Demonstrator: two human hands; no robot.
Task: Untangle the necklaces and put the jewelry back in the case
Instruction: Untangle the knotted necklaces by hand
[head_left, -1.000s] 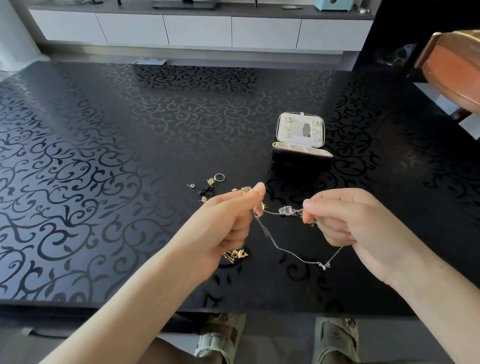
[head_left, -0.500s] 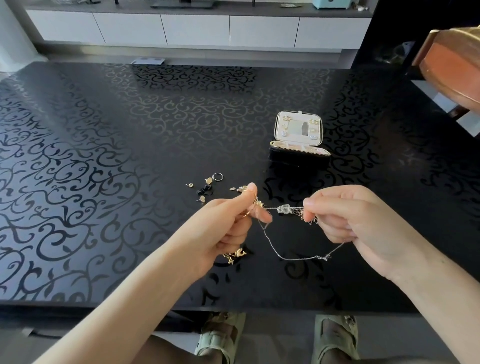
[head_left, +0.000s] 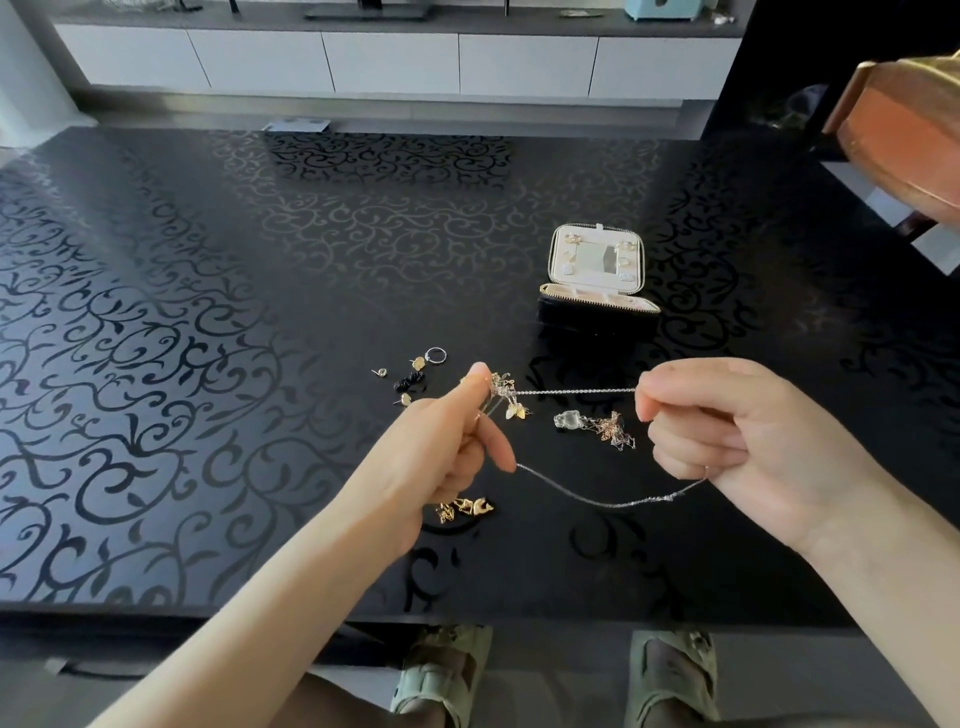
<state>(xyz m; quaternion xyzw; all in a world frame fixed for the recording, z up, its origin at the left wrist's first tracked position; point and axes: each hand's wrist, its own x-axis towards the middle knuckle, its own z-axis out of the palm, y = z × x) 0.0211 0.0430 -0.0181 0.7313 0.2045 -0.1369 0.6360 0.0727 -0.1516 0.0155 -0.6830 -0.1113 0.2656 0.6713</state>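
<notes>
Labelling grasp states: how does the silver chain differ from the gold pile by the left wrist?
Silver chain is pinched by left hand and right hand, stretched above the table; gold pile lies bunched on it, unheld. The chain is thin, the pile chunky. Both are outside the case.

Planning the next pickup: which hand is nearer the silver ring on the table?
Left. The left hand is just right of the silver ring; the right hand lies much farther right.
</notes>
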